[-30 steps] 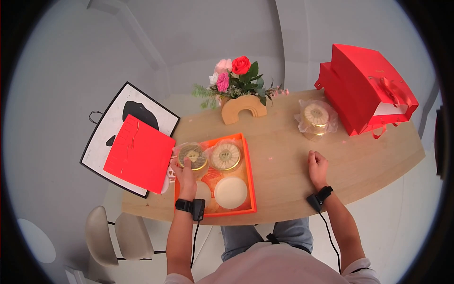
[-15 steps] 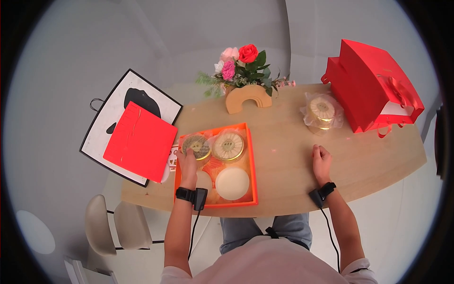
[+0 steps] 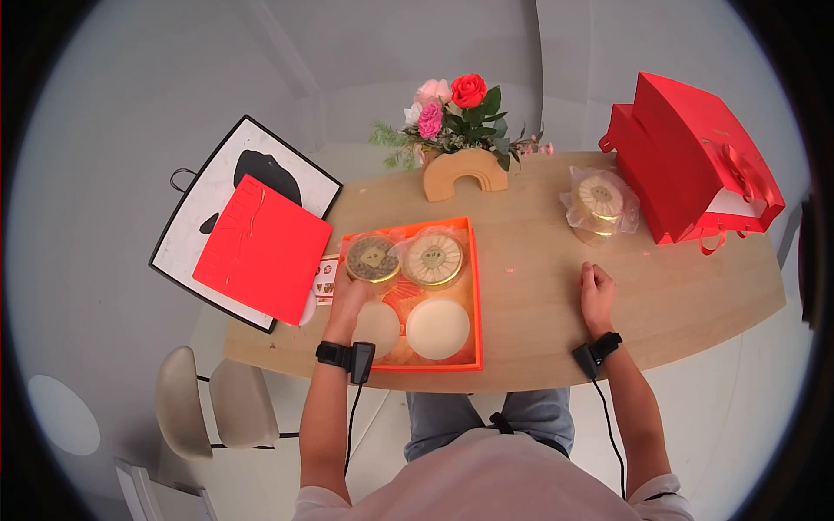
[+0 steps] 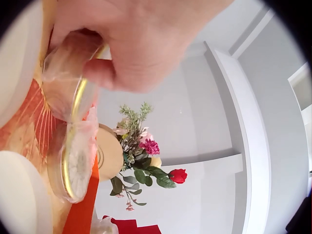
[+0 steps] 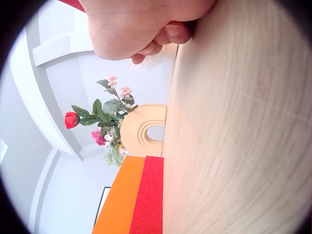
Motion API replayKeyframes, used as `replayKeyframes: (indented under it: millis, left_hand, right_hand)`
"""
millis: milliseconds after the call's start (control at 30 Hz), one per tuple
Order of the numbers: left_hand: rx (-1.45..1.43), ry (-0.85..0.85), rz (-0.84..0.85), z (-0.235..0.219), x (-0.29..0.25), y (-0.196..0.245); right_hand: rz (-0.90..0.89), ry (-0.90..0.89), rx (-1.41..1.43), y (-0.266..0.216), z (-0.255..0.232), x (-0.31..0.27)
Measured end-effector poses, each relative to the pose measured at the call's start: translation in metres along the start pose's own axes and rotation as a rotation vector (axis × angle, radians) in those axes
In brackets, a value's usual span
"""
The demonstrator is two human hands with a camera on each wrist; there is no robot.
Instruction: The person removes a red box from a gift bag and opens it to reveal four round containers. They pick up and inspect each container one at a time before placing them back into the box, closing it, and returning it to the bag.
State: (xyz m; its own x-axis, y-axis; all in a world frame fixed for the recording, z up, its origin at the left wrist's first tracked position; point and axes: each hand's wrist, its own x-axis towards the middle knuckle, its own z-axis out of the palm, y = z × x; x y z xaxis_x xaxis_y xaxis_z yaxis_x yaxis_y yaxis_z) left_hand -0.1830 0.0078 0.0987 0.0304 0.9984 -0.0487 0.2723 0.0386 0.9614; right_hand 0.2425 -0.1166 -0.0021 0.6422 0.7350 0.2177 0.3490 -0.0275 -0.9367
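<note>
My left hand [image 3: 347,304] is at the left side of an orange box [image 3: 477,304], gripping a round dark-topped jar [image 3: 373,258] in the box's back left part. In the left wrist view the thumb and fingers of my left hand [image 4: 141,44] lie around the wrapped jar [image 4: 63,95]. A pale-topped jar [image 3: 434,259] sits beside it on the right. Two white discs [image 3: 438,329] lie in the front half, the left one partly behind my hand. My right hand [image 3: 598,300] rests on the table with loosely curled fingers, holding nothing.
Wrapped jars [image 3: 599,204] stand at the right by a red gift bag [image 3: 695,165]. Flowers in a wooden arch [image 3: 465,174] stand behind the box. To the left, a red cover [image 3: 261,247] lies over a black-framed picture [image 3: 317,187].
The dark-topped jar in my left hand has shifted from over the box's left rim to inside its back left part. My right hand stays on the table. The head view has shifted slightly.
</note>
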Motion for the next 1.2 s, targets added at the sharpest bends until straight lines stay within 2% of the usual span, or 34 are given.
replayKeyframes:
  millis: [33,167,233,333,467,567,633,667,733,767,833,967,1033,1200]
  left_hand:
    - [0.006,-0.060,0.142,0.006,-0.009,0.013]
    - [0.000,0.021,0.253,-0.006,0.010,-0.038]
    - [0.237,0.040,0.318,-0.008,0.011,-0.047]
    - [0.264,0.079,0.398,-0.008,0.016,-0.058]
    - [0.306,0.038,0.369,-0.006,0.006,-0.044]
    - [0.359,0.084,0.398,-0.002,-0.001,-0.029]
    - [0.569,0.143,0.413,-0.004,-0.001,-0.023]
    - [0.568,0.143,0.413,-0.004,-0.004,-0.021]
    - [0.817,0.243,0.325,0.000,-0.015,-0.002]
    - [0.817,0.243,0.325,0.000,-0.014,-0.002]
    - [1.026,0.250,0.282,-0.003,-0.011,-0.003]
    - [0.885,0.144,0.222,-0.012,-0.003,-0.010]
    - [0.791,0.109,0.286,-0.014,-0.002,-0.010]
    - [0.703,0.074,0.320,-0.020,-0.004,-0.008]
  right_hand:
    - [0.005,0.004,-0.002,0.000,0.000,0.000]
    - [0.012,0.010,-0.005,0.000,0.000,0.000]
    - [0.001,0.010,-0.006,0.002,0.000,0.000]
    - [-0.004,0.011,-0.007,0.001,0.000,0.000]
    - [0.004,0.005,0.004,0.002,0.000,0.001]
    - [-0.001,0.001,0.003,0.000,0.000,0.000]
    - [0.002,0.004,-0.001,0.000,0.000,0.000]
    - [0.006,0.006,-0.005,0.000,0.000,0.000]
    - [0.011,0.002,0.000,-0.001,0.000,0.000]
    - [0.016,-0.002,0.006,-0.002,0.000,0.000]
    - [0.015,-0.001,-0.002,-0.002,-0.001,0.000]
    - [0.006,0.003,-0.010,0.002,0.000,0.001]
    - [0.005,0.000,-0.010,0.000,-0.001,0.000]
    - [0.004,-0.003,-0.005,0.001,0.000,0.001]
